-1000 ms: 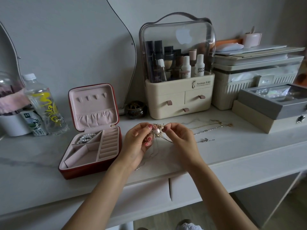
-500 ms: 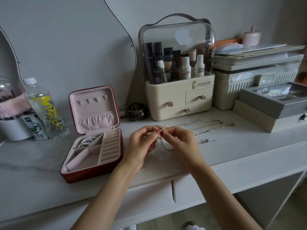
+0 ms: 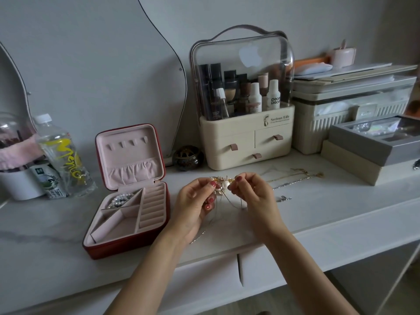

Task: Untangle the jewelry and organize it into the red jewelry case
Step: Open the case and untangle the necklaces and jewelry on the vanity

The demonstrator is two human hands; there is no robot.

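Note:
A tangled jewelry clump (image 3: pixel 223 185) with pearls and gold and silver chains hangs between my hands above the white tabletop. My left hand (image 3: pixel 195 204) pinches its left side and my right hand (image 3: pixel 255 196) pinches its right side; thin chains dangle below. The red jewelry case (image 3: pixel 127 243) stands open to the left, pink-lined, with a pearl bracelet (image 3: pixel 120 199) in its back left compartment. More loose chains (image 3: pixel 293 178) lie on the table to the right of my hands.
A cream cosmetics organizer (image 3: pixel 246 142) stands behind my hands, with a small dark jar (image 3: pixel 187 158) beside it. Stacked grey and beige boxes (image 3: pixel 372 153) sit at the right. A water bottle (image 3: pixel 63 160) and a white container (image 3: pixel 20 180) stand at the left. A mirror (image 3: pixel 91 64) leans on the wall.
My hands have drawn slightly apart, spreading the clump so a pearl shows between them. The view has shifted a little.

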